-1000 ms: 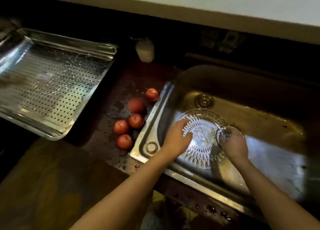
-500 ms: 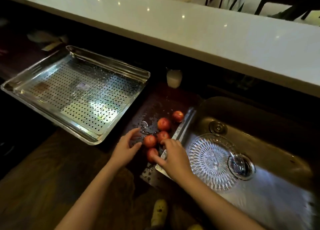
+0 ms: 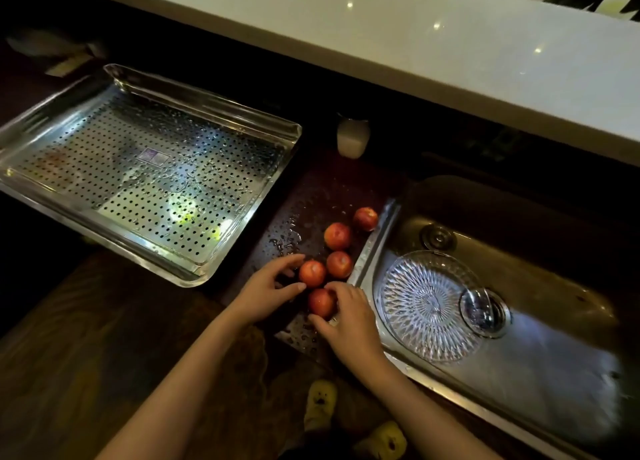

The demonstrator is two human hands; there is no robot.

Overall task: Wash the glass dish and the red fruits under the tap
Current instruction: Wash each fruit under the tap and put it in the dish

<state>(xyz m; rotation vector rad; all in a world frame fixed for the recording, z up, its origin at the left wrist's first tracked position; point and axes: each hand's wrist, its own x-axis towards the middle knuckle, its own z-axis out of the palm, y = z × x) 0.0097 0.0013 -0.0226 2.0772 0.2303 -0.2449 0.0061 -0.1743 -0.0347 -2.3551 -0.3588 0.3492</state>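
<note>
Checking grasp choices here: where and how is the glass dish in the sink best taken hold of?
Probably by its near rim, coming from the person's side, thumb on top. The glass dish lies flat on the sink floor, so only the rim offers purchase; its left edge crowds the sink wall and its right overlaps the drain.

I am seeing the red fruits (image 3: pixel 337 236) crowding the wet tabletop (image 3: pixel 311 196) strip between the perforated tray (image 3: pixel 145 182) and the sink (image 3: pixel 370 248) rim; my left hand (image 3: pixel 266 293) and right hand (image 3: pixel 349 321) are blocking its near end, leaving open tabletop toward the white bottle (image 3: pixel 353 137).
</note>
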